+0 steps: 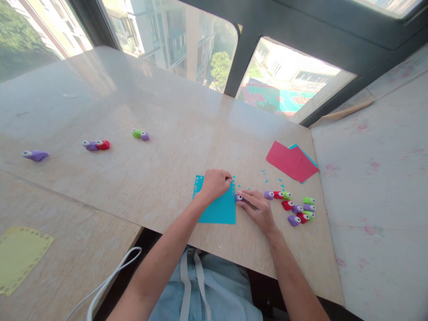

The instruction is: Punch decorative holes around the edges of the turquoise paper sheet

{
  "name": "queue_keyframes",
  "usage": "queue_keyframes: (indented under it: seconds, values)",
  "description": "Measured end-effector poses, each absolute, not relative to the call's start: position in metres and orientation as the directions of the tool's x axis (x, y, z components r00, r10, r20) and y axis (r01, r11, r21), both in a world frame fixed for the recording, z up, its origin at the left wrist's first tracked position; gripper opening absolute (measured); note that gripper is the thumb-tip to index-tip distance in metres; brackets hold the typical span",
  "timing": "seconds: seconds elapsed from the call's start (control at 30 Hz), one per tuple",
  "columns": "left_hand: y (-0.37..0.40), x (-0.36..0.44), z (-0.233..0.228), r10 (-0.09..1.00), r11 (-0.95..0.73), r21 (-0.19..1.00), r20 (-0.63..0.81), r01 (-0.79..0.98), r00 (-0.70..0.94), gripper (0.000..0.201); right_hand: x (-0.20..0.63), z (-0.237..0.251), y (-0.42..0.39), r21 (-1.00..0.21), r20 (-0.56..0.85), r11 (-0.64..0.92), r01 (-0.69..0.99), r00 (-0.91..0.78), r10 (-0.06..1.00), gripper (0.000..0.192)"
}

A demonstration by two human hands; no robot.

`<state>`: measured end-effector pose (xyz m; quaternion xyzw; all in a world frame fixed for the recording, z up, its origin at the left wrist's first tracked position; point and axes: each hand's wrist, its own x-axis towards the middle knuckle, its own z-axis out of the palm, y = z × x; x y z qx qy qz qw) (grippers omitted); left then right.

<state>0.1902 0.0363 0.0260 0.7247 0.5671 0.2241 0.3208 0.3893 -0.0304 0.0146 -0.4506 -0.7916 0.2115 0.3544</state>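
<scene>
1. Blue paper lies flat on the desk, close to the near edge, right in front of the person.
2. It has a row of small holes along its top edge and its right edge.
3. The desk is pale, shiny stone, and light from the windows shows on it.
4. The windows are big with dark frames, and outside are tall buildings, green trees and a sports court.
5. Tiny blue paper bits lie on the desk just past the paper.
6. A bunch of little punches, purple, red and green, sits near the right hand.
7. Red paper lies further back on the right, on top of another blue sheet.
8. More little punches sit well apart on the left side of the desk.
9. A yellow paper with holes along its edge lies on a lower top at the far left.
10. The left hand is curled, knuckles up, pressing on the top right part of the blue paper.
11. The right hand lies low on the desk, fingers pointing left, holding a small purple punch at the paper's right edge.
12. Both arms reach forward, bare, from the bottom of the view.
</scene>
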Motion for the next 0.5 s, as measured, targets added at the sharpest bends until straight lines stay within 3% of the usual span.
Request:
queue_keyframes:
  seconds: [0.5]
  values:
    - [0.037,0.193,0.038,0.965,-0.045,0.705,-0.153,0.707,0.213,0.021,0.389,0.016,-0.030,-0.673,0.370,0.507,0.539,-0.348,0.861,0.030]
